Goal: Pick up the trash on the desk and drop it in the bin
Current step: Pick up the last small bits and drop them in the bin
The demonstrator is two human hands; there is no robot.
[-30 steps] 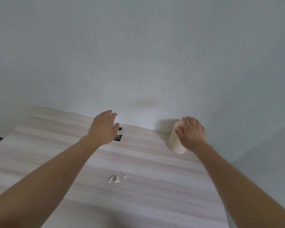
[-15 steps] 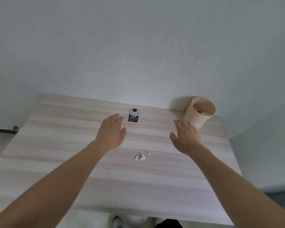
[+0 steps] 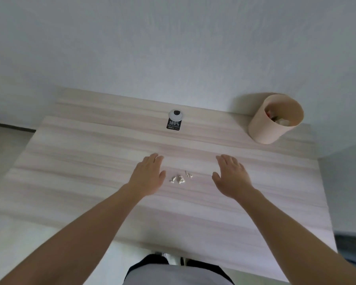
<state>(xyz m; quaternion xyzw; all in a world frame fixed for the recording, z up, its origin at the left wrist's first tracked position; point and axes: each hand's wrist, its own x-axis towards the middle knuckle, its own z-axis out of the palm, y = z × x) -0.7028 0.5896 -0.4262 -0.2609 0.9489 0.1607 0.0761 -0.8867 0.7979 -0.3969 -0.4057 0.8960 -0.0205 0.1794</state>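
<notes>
Several small white scraps of trash [image 3: 180, 178] lie in a loose cluster on the pale wooden desk [image 3: 90, 161]. My left hand [image 3: 147, 175] hovers flat just left of the scraps, fingers extended, holding nothing. My right hand [image 3: 231, 176] is spread flat to the right of them, also holding nothing. A beige cylindrical bin [image 3: 274, 119] stands at the desk's far right corner against the wall, with some trash showing inside.
A round grey cable grommet with a black "100%" sticker [image 3: 175, 120] sits near the desk's back edge. A white wall rises behind the desk. The desk's right edge runs close to the bin. My legs show below the front edge.
The view has tilted down and both hands have drawn back from the far edge toward the scraps. My right hand has left the bin's side; the bin's opening now shows.
</notes>
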